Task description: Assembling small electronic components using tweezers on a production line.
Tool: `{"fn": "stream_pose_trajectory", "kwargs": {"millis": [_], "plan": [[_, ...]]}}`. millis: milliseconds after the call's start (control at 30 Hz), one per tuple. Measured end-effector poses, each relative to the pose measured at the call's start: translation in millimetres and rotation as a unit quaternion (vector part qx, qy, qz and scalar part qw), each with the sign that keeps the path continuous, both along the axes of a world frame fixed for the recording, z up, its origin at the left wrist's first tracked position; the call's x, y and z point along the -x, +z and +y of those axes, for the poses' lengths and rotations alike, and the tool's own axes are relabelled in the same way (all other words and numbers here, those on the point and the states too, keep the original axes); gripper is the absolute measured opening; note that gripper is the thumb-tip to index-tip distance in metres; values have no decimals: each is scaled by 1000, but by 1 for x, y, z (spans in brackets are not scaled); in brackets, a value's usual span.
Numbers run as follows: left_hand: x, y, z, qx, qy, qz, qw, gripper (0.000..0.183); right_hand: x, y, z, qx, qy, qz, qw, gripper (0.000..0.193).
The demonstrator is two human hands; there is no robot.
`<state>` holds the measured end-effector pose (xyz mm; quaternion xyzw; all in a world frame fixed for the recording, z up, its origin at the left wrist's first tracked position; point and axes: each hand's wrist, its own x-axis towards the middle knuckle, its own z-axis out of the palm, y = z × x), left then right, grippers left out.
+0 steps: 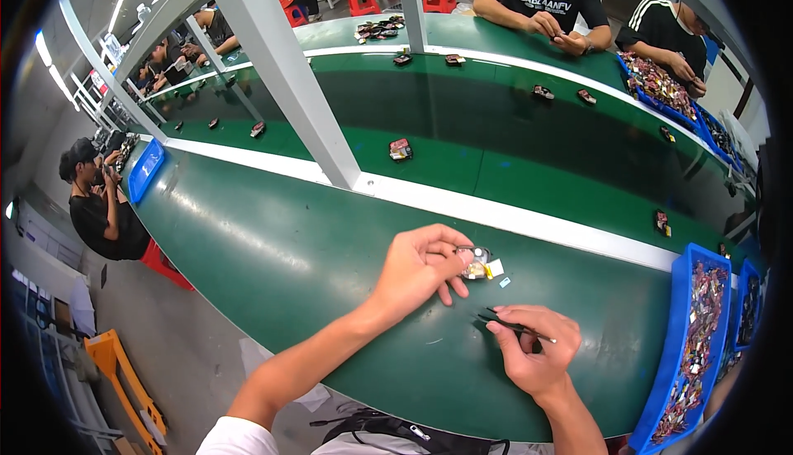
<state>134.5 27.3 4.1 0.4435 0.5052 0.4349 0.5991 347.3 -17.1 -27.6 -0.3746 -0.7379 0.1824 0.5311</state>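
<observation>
left hand (pixel 417 266) pinches small part (pixel 477 266), flat | right hand (pixel 533 349) grips tweezers (pixel 514 325), lying left-right, tip right

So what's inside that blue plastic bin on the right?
The blue plastic bin holds a heap of small reddish and dark electronic parts. Only the top layer shows; whatever lies beneath, and the bin's floor, is covered.

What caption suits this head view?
Left hand pinches a small part; right hand holds tweezers over green bench.
</observation>
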Motion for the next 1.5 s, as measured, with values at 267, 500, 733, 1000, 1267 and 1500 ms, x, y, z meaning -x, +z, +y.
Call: {"fn": "stream_pose_trajectory", "kwargs": {"millis": [267, 500, 733, 1000, 1267, 1500], "plan": [[-9, -12, -12, -38, -14, -42, 998, 22, -8, 4, 1, 213, 0, 167, 963, 13], [-18, -17, -19, -43, -23, -36, 998, 24, -9, 0, 0, 211, -8, 187, 959, 14], [-20, -18, -21, -80, -40, -13, 996, 26, -5, 4, 1, 222, -18, 201, 954, 13], [-22, -19, -24, -97, -42, 0, 994, 27, -6, 0, 3, 197, -50, 169, 965, 13], [-24, -21, -28, -114, -39, -7, 993, 24, -7, 6, 2, 292, 2, 219, 931, 13], [-27, -23, -30, -153, -43, 12, 987, 25, -8, 6, 5, 337, 22, 298, 893, 10]]}}
